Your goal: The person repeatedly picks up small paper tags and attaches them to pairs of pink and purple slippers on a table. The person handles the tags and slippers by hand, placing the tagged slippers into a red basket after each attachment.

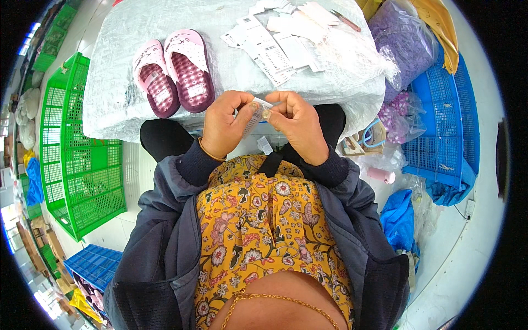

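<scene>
You're pinching a label (252,122) with left hand (223,125) and right hand (301,127) at twelve o'clock, that handling looking unfinished. Slippers (192,74) are sitting paired toward eleven, loose papers (265,48) lying beyond your hands.

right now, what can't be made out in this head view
In the head view:
Small label: partly covered by the left hand and right hand; print too small.
Purple bundle: details obscured by wrinkled clear plastic.
Table: far edge cut off by the picture's top.
Papers: lower sheets hidden beneath upper ones.
</scene>
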Demonstrator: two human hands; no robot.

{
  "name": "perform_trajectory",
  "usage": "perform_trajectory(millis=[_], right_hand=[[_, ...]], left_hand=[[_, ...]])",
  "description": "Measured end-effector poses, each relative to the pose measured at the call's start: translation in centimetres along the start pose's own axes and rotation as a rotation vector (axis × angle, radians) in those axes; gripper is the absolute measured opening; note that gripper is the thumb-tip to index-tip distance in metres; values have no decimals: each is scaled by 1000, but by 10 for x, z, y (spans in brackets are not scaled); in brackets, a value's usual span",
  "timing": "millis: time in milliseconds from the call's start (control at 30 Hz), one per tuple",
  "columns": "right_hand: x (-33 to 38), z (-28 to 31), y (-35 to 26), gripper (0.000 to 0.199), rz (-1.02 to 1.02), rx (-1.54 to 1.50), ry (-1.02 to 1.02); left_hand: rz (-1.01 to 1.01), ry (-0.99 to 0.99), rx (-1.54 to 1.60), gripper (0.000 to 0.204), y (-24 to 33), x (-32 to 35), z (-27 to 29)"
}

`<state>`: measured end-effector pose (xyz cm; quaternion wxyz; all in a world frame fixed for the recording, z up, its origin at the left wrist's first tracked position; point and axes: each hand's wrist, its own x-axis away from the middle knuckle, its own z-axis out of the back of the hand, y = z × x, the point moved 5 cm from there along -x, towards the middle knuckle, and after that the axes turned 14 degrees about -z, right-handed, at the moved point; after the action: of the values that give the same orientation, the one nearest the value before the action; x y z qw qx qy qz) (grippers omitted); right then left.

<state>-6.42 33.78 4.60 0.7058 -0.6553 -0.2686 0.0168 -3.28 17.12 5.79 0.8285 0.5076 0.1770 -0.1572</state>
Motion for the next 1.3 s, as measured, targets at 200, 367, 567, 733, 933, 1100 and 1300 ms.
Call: perform_trajectory(millis=[200,367,567,733,933,1100,1300], right_hand=[[-4,0,10,23,-44,-118,-9],[-7,0,17,18,-19,-155,-53],[-3,0,14,17,-42,10,-86],[3,9,4,20,172,432,-16],[14,14,-17,21,500,403,192],[6,20,-1,18,187,97,107],[6,31,5,16,241,103,155]], left_hand=[[-231,-14,-155,7,15,-4,-1],[10,-61,182,10,3,2,-3],[297,-225,440,19,-21,9,-16],[36,-174,47,10,-10,-2,-10],[-87,-183,-69,10,7,-15,-13],[-116,-184,-13,13,9,-32,-24],[-265,-125,-316,37,-19,-121,-28]])
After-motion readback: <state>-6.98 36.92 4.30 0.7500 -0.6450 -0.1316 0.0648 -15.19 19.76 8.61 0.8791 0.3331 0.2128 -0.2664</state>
